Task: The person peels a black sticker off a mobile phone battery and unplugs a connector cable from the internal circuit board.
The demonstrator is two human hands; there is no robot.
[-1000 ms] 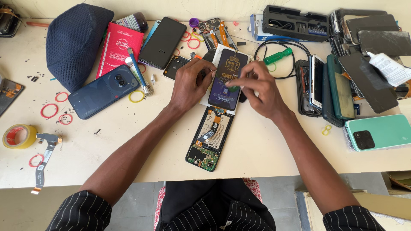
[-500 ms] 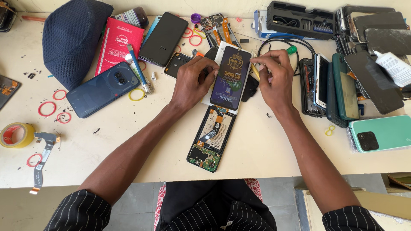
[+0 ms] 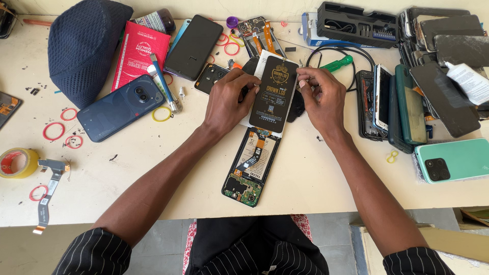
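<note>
Both hands grip a black replacement phone screen [image 3: 274, 91]: left hand [image 3: 227, 102] clamped on its left edge, right hand [image 3: 321, 97] pinching its right edge, above an opened phone [image 3: 250, 168] on the counter [image 3: 153, 168].

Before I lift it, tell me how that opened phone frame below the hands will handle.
The opened phone frame probably stays stiff, since it lies flat as one rigid shell. It is likely fragile: its green circuit board and orange ribbon cable sit exposed, so grip by the edges. It seems light for its size, with back cover off, and flat enough not to roll.
</note>
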